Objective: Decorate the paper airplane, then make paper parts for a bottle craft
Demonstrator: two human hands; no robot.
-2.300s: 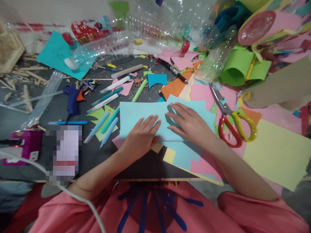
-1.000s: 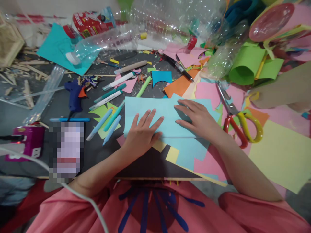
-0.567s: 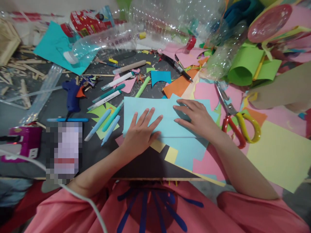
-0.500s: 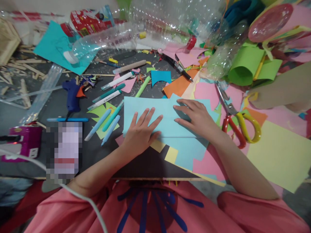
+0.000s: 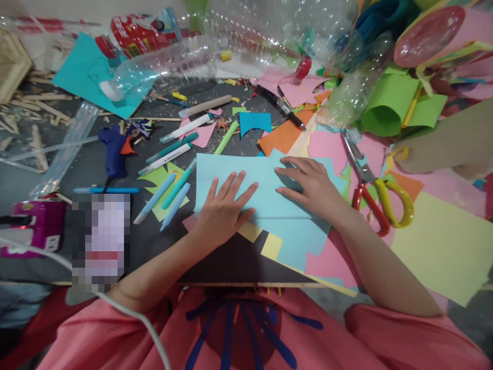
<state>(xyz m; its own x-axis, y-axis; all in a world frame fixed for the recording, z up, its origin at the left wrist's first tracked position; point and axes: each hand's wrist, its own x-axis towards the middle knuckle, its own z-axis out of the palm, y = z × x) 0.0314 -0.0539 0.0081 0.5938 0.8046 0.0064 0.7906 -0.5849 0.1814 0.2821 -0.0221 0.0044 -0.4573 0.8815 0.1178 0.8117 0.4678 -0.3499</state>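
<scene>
A light blue sheet of paper (image 5: 265, 200) lies in front of me, with a straight crease or edge running along its near side. My left hand (image 5: 223, 208) rests on its left part, fingers spread. On the right part lies my right hand (image 5: 310, 187), its fingers apart and slightly bent, touching the paper. More light blue paper (image 5: 296, 241) shows below the near edge, beside a small yellow piece (image 5: 271, 246). To the right of my right hand are scissors (image 5: 372, 185) with one red and one yellow handle.
Several markers (image 5: 177, 190) lie left of the sheet. Further left are a blue glue gun (image 5: 115, 151), a blurred-out phone-like object (image 5: 106, 236) and a purple box (image 5: 38, 226). Clear plastic bottles (image 5: 162, 67) stretch across the back. Rolled green paper (image 5: 391, 103) and yellow paper (image 5: 442, 246) are at right.
</scene>
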